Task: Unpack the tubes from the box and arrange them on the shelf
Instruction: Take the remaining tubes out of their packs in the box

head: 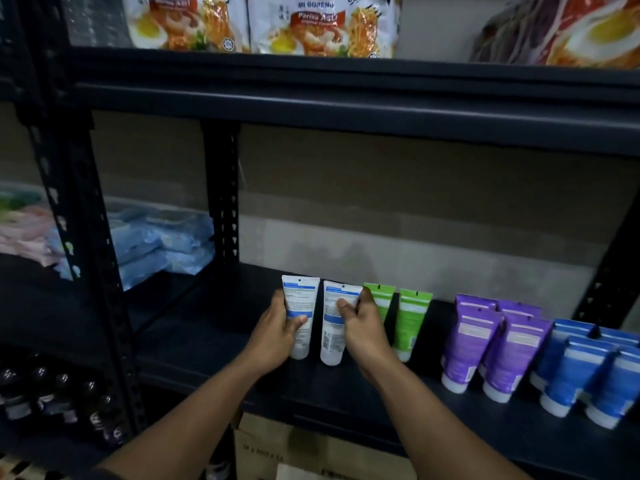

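Two white tubes with blue labels stand cap-down on the dark shelf (214,344). My left hand (277,330) grips the left white tube (300,306), thumb across its front. My right hand (363,327) grips the right white tube (334,337), thumb on its label. To their right stand two green tubes (412,317), then purple tubes (485,344) and blue tubes (581,368) in rows. A cardboard box (277,445) shows below the shelf edge, between my forearms.
Noodle packets (263,22) fill the shelf above. Blue plastic packs (162,244) lie on the neighbouring shelf at left, past a black upright post (221,192). Dark bottles (52,396) stand lower left. Bare shelf lies left of the white tubes.
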`<state>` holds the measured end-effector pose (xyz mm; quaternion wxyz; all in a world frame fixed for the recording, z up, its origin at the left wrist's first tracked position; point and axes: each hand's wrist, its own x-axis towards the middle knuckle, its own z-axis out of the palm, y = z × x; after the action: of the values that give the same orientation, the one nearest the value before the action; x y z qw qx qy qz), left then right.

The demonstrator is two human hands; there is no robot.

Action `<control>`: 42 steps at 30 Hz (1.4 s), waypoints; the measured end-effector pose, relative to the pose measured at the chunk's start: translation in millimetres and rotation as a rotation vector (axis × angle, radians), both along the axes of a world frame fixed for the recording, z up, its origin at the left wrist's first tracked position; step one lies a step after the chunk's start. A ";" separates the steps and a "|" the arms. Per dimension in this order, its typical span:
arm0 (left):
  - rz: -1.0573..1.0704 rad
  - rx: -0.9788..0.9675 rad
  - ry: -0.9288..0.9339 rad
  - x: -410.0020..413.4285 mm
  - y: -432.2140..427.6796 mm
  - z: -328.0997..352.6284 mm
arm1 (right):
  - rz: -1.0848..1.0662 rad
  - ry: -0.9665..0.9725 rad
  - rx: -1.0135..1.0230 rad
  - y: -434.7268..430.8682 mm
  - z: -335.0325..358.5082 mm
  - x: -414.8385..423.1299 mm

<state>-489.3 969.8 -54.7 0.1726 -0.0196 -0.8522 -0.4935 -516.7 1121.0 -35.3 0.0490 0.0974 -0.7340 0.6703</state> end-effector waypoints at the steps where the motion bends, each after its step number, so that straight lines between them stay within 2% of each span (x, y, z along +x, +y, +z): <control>1: 0.001 0.003 0.002 -5.0 -2.1 0.1 | -0.005 0.002 0.010 -4.2 -2.0 -3.5; 10: 0.042 0.013 -0.009 -42.0 -15.2 -5.8 | -0.157 0.014 0.051 -29.7 -10.7 -35.4; 16: 0.033 0.047 0.001 -42.9 -12.3 -6.1 | -0.176 0.037 0.069 -31.8 -11.2 -41.3; 24: -0.009 0.089 -0.067 -33.8 -14.7 -1.4 | -0.090 -0.037 -0.011 -30.3 -10.0 -33.5; 34: 0.176 0.059 -0.069 -8.1 -0.3 -2.7 | -0.017 -0.146 -0.006 -29.8 -28.1 -7.7; 37: 0.196 0.079 -0.043 15.5 16.9 -6.3 | 0.027 -0.250 -0.054 -30.4 -37.7 9.8; 42: 0.197 0.152 0.195 73.5 47.7 -33.6 | 0.045 -0.197 -0.026 -14.4 -50.7 69.7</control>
<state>-415.8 1017.6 -88.3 0.3031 0.0294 -0.7894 -0.5330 -447.0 1106.6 -86.0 -0.0372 0.0471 -0.7240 0.6872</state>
